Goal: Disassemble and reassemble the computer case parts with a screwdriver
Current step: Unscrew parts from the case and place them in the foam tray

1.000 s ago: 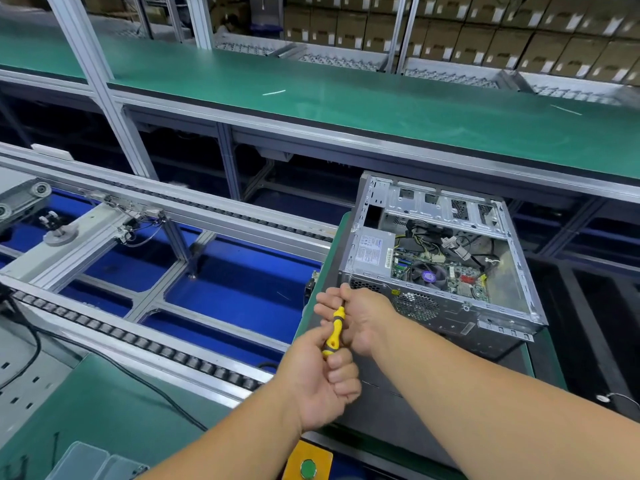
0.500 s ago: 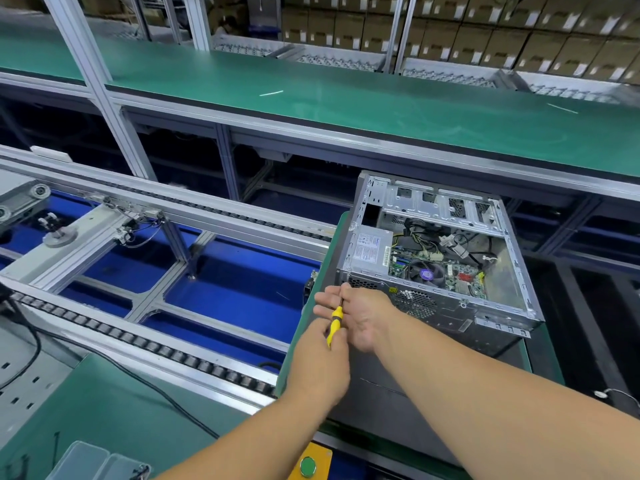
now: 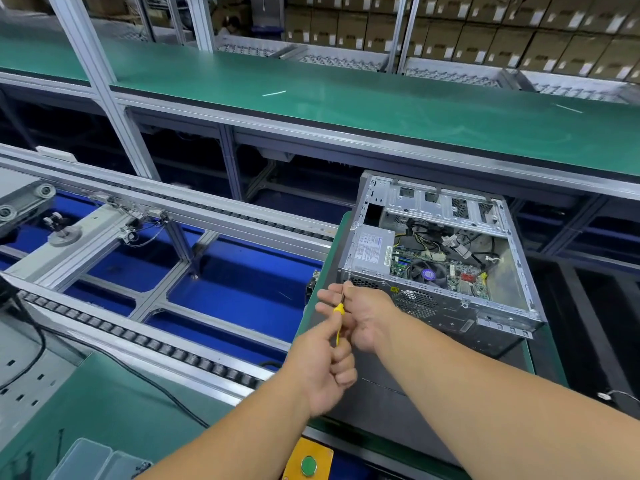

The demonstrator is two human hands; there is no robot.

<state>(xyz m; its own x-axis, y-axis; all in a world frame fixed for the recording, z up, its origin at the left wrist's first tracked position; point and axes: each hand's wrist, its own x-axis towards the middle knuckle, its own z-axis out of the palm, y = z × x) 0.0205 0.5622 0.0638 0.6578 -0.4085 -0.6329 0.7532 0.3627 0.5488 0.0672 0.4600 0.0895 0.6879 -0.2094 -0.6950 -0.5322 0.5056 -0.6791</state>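
Advanced since the earlier frame: screwdriver (image 3: 338,315) tip now at computer case (image 3: 440,299) rear corner, 11 o'clock from hands.
Left hand (image 3: 325,365) gripping handle, right hand (image 3: 360,313) pinching shaft; best kept square to the screw, pressed firmly, turned slowly; case on counter (image 3: 550,355).

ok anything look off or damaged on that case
Nothing stands out. The case lies on its side with the panel off, as the job needs; both hands hold the screwdriver at its near left corner.

One computer case (image 3: 440,268), one screwdriver (image 3: 338,318), two hands (image 3: 363,317).
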